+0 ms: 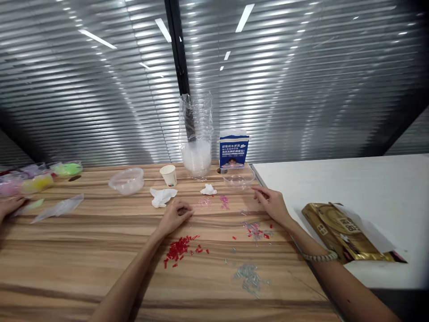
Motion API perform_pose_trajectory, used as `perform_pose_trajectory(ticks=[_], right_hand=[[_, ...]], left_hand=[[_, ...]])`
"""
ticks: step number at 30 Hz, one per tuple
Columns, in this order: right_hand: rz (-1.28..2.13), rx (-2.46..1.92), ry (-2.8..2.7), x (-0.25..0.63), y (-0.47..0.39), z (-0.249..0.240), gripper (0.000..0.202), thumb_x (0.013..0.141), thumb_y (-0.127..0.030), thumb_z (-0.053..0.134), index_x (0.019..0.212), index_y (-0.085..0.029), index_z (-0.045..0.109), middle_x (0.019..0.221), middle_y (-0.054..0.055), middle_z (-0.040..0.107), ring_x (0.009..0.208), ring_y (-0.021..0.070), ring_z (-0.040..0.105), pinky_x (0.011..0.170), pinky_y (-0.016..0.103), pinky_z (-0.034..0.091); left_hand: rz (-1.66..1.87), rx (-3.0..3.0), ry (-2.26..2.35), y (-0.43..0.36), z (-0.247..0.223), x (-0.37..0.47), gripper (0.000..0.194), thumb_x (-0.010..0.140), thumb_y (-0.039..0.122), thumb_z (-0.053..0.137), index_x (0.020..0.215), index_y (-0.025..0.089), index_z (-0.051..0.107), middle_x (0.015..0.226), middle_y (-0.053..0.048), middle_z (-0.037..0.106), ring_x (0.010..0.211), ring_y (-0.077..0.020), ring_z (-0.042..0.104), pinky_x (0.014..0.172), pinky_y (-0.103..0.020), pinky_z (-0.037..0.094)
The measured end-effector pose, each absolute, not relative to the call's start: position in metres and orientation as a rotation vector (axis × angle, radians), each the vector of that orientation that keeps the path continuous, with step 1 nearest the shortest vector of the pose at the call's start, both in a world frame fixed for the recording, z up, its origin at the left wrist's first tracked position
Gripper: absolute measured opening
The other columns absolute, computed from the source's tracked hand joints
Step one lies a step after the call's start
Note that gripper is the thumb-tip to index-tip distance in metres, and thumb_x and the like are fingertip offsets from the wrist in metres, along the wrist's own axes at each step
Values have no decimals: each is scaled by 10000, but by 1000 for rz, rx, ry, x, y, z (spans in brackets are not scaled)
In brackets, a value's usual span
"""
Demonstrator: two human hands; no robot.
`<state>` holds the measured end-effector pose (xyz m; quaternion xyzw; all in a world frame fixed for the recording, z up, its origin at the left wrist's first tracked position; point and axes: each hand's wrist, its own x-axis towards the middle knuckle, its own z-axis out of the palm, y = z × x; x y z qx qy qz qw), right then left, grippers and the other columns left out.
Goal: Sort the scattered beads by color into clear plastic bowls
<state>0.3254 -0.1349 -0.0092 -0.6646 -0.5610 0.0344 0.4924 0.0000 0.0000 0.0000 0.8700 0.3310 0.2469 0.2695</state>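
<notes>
My left hand rests on the wooden table, fingers curled and thumb and index tips together; whatever they pinch is too small to make out. Just below it lies a pile of red tube beads. At the right, my right hand has its fingertips pinched beside the rim of a clear plastic bowl; any held item is hidden. Between the hands are pale pink beads and darker pink beads. A mixed red and clear cluster and a clear bead pile lie nearer me.
Behind stand a translucent bowl, paper cup, bagged bowls and blue packet. Crumpled tissues lie in front. Another person's hand is far left, near colourful bags. A gold package lies right.
</notes>
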Motion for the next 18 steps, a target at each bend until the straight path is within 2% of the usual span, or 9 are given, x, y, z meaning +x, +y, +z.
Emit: perform_pose_trajectory(ticks=[5,11,18], right_hand=[[101,-1617,-1326,326,-136,-11,352,823,-337,428,982,-138,671,664,29,650,562,133,572,586,254,456],[134,-1607,-1307,329,-136,-13,351,825,-335,434,1007,-139,662,657,26,644,562,132,572,601,261,461],[107,-1581,-1305,329,-135,-15,332,825,-311,436,993,-135,661,650,23,640,566,129,574,592,250,454]], left_hand=[[514,2256,793,8,4,-14,260,765,413,606,813,166,670,910,-69,640,847,-192,598,761,-299,487],[411,2298,590,2,17,-12,321,727,363,697,1003,203,668,1074,-68,628,1005,-207,567,905,-324,439],[454,2449,627,2,12,-4,217,706,314,730,901,220,715,969,-59,663,930,-206,579,842,-305,443]])
